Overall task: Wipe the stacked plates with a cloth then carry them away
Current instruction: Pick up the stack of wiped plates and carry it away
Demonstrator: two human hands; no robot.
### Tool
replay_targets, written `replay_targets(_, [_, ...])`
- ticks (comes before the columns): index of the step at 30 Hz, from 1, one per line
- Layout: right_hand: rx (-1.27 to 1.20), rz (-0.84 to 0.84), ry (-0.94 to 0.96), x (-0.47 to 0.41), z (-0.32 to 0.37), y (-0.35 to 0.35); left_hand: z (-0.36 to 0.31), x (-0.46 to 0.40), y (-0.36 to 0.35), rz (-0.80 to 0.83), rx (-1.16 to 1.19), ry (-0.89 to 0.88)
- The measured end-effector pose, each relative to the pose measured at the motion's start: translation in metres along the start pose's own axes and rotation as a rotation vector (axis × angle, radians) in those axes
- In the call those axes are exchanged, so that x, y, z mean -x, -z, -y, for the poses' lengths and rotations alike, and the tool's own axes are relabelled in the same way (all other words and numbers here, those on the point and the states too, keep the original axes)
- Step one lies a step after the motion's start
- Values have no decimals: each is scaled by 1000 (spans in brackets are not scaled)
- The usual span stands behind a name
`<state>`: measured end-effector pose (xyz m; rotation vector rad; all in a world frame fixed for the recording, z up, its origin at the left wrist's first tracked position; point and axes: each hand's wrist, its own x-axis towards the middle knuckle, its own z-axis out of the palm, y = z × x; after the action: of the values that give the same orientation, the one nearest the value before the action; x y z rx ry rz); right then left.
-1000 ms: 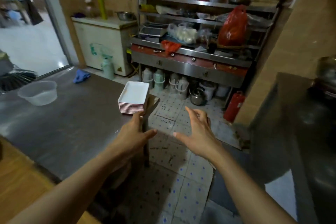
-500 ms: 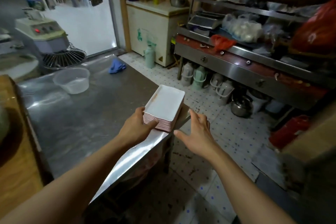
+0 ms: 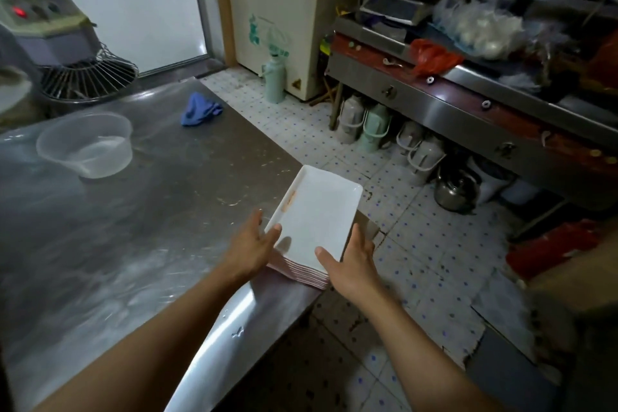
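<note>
So both my hands are on the plates, a white rectangular stack with pink-striped edges at the near right corner of the table. Top plate has a reddish smear along its left rim. Stack overhangs nothing I can confirm, but it sits right at the table edge.

Left hand comes in from the near left, forearm stretched over the steel top, palm against the stack's left near side. Its thumb lies over the top plate's rim, fingers reach along the left side; they look loosely extended, not wrapped tight. Whether the fingertips go under the stack, cannot tell.

Right hand is at the stack's right near corner, forearm out over the floor. Thumb sits on the top plate's near edge, fingers run up along the right side, fairly straight. Both hands bracket the stack, touching it.

Cloth, blue and crumpled, lies at the far side of the table, well apart from the plates. Clear tub sits on the left of the table. Mixer stands far left. Kettle on the floor at right, under the steel counter.
</note>
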<state>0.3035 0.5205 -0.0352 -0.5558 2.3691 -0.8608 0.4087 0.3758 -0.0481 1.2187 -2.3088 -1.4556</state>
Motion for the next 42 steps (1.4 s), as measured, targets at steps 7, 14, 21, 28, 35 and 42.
replay_targets(7, [-276, -41, -57, -31, -14, -16, 17, -20, -17, 24, 401, 63])
replay_targets(14, [-388, 5, -61, -37, -22, -23, 15, -29, -21, 103, 617, 136])
replay_targets(21, [-655, -6, -54, -40, -23, -30, 16, -27, -18, 169, 568, 132])
replay_targets(28, [-709, 51, -66, -45, -30, -14, 20, -12, -35, 223, 583, 90])
replay_targets(35, [-675, 133, -18, -40, -40, -10, 26, -8, -52, 126, 740, 44])
replay_targets(42, [-701, 135, 4, -37, -39, -11, 18, -4, -51, 101, 727, 24])
